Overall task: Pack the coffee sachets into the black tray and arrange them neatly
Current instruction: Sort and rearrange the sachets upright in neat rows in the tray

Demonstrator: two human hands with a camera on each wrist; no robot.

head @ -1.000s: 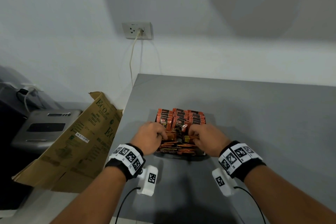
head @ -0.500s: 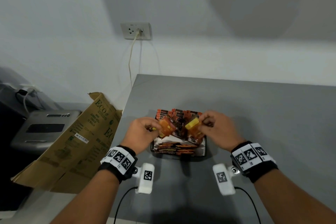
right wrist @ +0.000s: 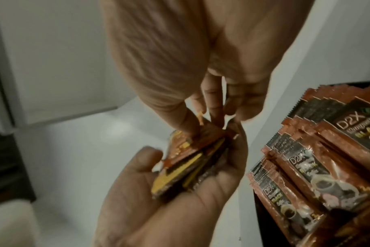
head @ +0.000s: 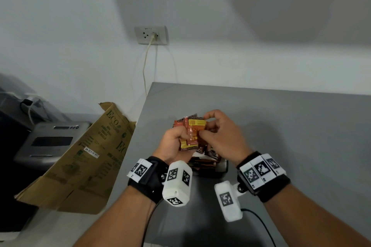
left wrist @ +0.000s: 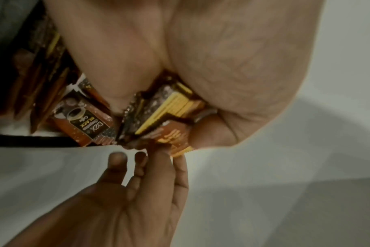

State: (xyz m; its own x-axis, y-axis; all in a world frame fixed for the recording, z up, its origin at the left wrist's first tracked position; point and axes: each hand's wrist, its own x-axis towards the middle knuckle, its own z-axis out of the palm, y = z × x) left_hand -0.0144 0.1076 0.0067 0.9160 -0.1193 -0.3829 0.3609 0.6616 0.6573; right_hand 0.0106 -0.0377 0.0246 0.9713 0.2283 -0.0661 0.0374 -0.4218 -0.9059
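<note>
Hands meet above the black tray (head: 222,168): left hand (head: 173,142) grips a small stack of orange-brown foil coffee sachets (head: 193,133), right hand (head: 221,138) pinches its edge.

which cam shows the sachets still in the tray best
Right wrist: the sachets in the tray stand in rows with printed fronts readable. The left wrist view catches a few at its left edge. In the head view the hands hide all but a near strip.

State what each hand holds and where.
The left hand grips a small stack of coffee sachets around its lower part; the right hand pinches the stack's right edge.
</note>
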